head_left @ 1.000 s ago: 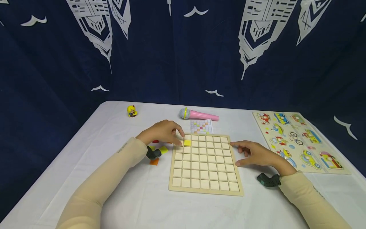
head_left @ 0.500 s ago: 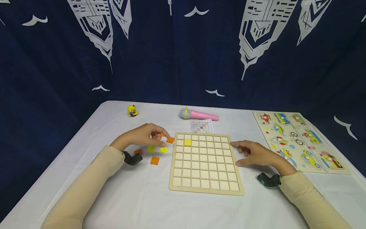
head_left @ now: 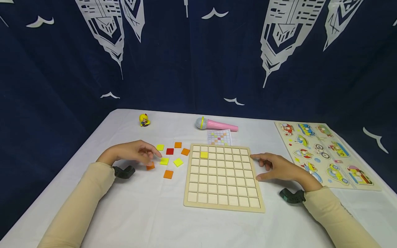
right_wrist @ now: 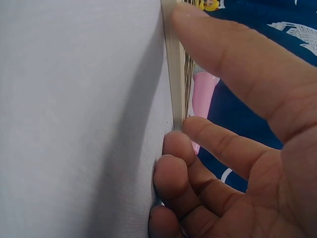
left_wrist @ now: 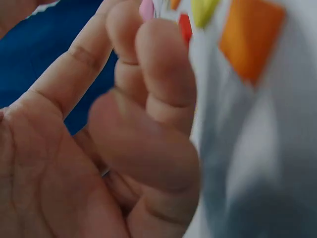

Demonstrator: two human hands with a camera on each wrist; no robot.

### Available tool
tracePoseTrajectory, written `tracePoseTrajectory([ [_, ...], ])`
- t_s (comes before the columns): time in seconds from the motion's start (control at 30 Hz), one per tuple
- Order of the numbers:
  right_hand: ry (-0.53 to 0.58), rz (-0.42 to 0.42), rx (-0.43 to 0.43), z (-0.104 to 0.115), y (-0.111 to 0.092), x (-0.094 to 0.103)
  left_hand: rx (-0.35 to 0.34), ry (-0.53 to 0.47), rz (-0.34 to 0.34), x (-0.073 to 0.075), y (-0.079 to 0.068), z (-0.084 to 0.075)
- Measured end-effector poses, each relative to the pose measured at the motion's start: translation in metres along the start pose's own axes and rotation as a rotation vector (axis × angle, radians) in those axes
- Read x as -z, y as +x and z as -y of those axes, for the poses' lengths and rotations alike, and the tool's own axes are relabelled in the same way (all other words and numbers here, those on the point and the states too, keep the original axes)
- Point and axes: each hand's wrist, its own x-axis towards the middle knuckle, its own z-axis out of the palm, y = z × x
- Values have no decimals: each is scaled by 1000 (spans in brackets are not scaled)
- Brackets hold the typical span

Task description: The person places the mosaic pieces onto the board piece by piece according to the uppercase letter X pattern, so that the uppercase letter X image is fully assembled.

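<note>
A wooden grid board [head_left: 224, 208] lies on the table with one yellow tile [head_left: 204, 155] in a cell near its upper left. To its left are scattered loose tiles: a red tile [head_left: 170, 151], several orange ones such as this orange tile [head_left: 168, 174], and yellow ones such as this yellow tile [head_left: 178, 162]. My left hand [head_left: 131, 152] hovers at the left of this group, fingers loosely bent, partly covering another orange tile [head_left: 150, 166]. Nothing shows between its thumb and fingers [left_wrist: 166, 59]. My right hand [head_left: 274, 167] touches the board's right edge with thumb and index fingertip.
Behind the board lies a printed pattern card [head_left: 219, 137], with a pink toy microphone [head_left: 220, 125] beyond it. A small yellow-haired figurine [head_left: 144, 120] stands at the back left. On the right is a vehicle picture board [head_left: 325, 155].
My left hand has drawn back leftward from the board's upper left corner to the far side of the loose tiles, uncovering the red one and others. The right hand stays at the board's edge.
</note>
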Motion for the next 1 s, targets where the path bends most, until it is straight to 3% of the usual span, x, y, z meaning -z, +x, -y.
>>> tracePoseTrajectory([
  [0.23, -2, -3, 0, 1, 0, 0, 17, 4, 14, 3, -2, 13],
  [0.73, 0, -3, -11, 1, 1, 0, 22, 41, -1, 0, 0, 15],
  [1.0, -10, -7, -9, 0, 1, -1, 34, 71, -44, 0, 0, 16],
])
